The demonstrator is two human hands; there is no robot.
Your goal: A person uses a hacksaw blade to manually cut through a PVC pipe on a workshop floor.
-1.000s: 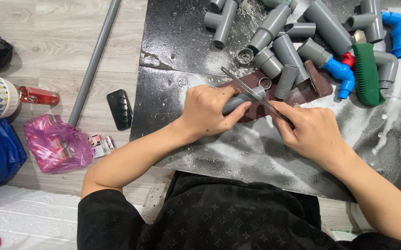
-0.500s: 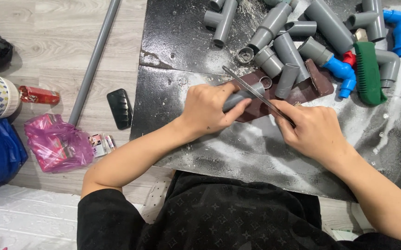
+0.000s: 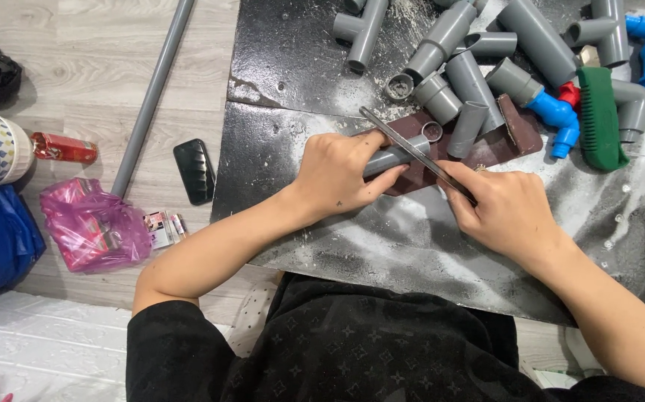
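Head view, saw blade [image 3: 412,152] slid slightly across grey pipe [image 3: 393,158]

A grey pipe piece [image 3: 393,158] is held on a brown board [image 3: 486,145]. Blue bends [image 3: 557,119] and a green handle [image 3: 599,119] are seen. A pink bag [image 3: 91,227] is seen.

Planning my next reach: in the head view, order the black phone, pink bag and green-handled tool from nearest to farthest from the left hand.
From the left hand:
1. Black phone, on the floor just left of the mat.
2. Pink bag, farther left on the floor.
3. Green-handled tool, far right on the mat.
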